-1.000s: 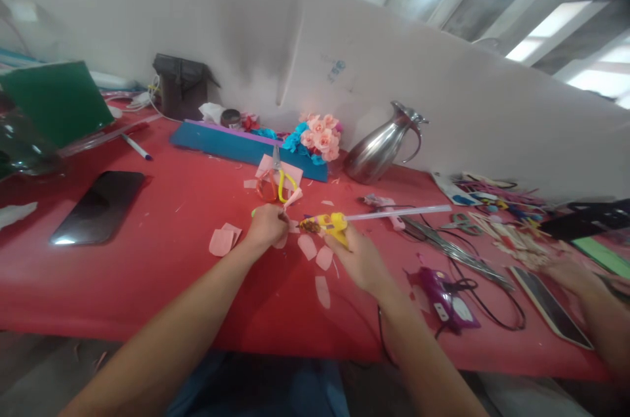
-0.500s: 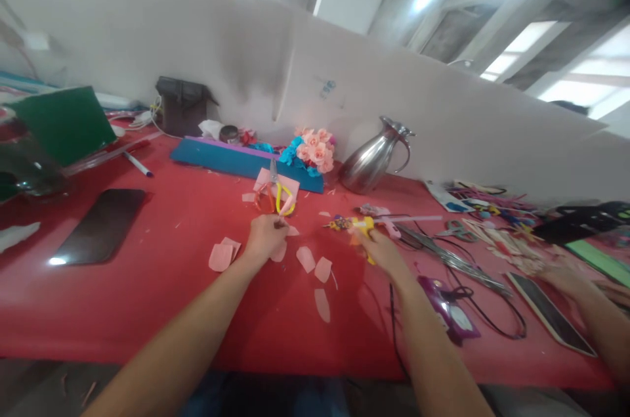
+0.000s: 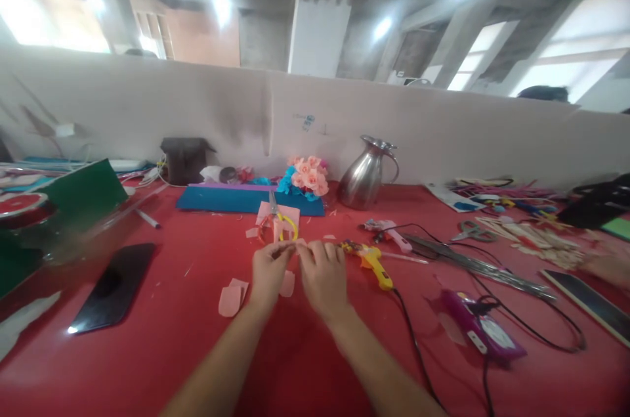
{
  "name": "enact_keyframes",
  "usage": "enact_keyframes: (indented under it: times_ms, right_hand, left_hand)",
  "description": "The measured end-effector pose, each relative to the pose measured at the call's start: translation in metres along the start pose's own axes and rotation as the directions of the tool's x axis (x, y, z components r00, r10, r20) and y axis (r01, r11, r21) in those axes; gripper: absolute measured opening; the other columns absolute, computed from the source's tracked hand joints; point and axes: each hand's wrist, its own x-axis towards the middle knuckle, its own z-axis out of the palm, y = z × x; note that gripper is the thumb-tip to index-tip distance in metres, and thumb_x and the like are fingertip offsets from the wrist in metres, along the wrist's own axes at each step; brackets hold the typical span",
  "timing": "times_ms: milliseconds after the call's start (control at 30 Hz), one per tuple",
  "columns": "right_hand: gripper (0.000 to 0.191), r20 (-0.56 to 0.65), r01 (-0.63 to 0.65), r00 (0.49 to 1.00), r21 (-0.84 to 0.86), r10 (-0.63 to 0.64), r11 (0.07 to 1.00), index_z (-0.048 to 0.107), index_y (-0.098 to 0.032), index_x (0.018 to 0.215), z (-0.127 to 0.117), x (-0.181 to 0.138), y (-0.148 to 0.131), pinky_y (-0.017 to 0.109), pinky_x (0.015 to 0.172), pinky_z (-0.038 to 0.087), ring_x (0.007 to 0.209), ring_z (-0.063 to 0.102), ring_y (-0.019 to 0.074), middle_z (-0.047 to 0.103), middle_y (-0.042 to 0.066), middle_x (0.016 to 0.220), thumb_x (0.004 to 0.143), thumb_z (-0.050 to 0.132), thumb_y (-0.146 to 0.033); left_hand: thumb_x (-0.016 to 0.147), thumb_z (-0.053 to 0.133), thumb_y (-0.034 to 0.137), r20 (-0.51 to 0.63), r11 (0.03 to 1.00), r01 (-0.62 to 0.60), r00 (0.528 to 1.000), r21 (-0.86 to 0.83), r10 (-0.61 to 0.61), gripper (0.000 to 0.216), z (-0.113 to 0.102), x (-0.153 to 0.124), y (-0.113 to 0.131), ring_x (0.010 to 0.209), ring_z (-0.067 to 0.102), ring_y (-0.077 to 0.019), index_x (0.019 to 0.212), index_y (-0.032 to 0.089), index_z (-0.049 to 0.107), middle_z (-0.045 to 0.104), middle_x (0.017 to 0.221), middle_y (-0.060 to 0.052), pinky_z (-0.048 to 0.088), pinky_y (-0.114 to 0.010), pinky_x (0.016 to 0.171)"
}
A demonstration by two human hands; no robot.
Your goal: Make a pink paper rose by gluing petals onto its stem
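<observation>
Pink paper (image 3: 298, 242) pinched by left hand (image 3: 268, 274) and right hand (image 3: 323, 278); yellow glue gun (image 3: 375, 264) (on red table (image 3: 295, 358)) just beside.

On the left of the red counter (image 3: 98, 381) lies a black phone (image 3: 114, 289), and a pen (image 3: 148, 219) lies just behind it, near a green board (image 3: 93, 197) which is standing tilted. At the back, a dark bag (image 3: 186, 161) and a shiny metal jug (image 3: 363, 174) stand upright before the pale wall (image 3: 216, 108). On the right side, green-handled scissors (image 3: 475, 231) lie near many thin wooden sticks (image 3: 536, 240).
</observation>
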Motion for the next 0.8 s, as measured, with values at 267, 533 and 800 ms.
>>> enact_keyframes:
  times_ms: [267,533,800]
  right_hand:
    - [0.013,-0.206,-0.043,0.976,0.16,0.076,0.986,0.067,-0.026,0.087,-0.004,-0.002,0.015,0.034,0.069,0.028,0.07,0.041,0.0174,0.054,0.002,0.069,0.082,0.057,-0.021]
    - [0.012,-0.123,-0.265,0.857,0.727,0.5,0.634,0.07,-0.025,0.084,0.0,-0.004,0.028,0.033,0.077,0.037,0.082,0.047,0.0172,0.048,0.002,0.081,0.076,0.064,-0.031]
    - [0.009,0.367,-0.35,0.796,0.928,0.482,-0.128,0.07,-0.022,0.077,0.006,-0.002,0.019,0.028,0.077,0.037,0.082,0.046,0.0142,0.047,0.0,0.082,0.071,0.067,-0.028]
  left_hand:
    - [0.069,0.064,0.036,0.018,0.998,-0.021,1.0,-0.054,0.022,0.026,0.006,-0.002,-0.002,0.059,0.053,-0.0093,0.085,0.017,0.059,0.061,0.071,0.0,0.04,-0.021,0.056]
    - [0.079,0.052,0.046,0.098,0.985,0.004,0.995,-0.173,0.013,0.027,0.005,-0.002,-0.001,0.045,0.03,-0.0057,0.075,0.02,0.046,0.039,0.055,0.007,0.026,-0.019,0.045]
    - [0.07,0.065,0.032,0.277,0.917,0.218,0.952,-0.335,-0.126,0.023,0.009,-0.006,0.004,0.047,0.032,-0.0033,0.072,0.016,0.049,0.045,0.061,0.004,0.024,-0.017,0.046]
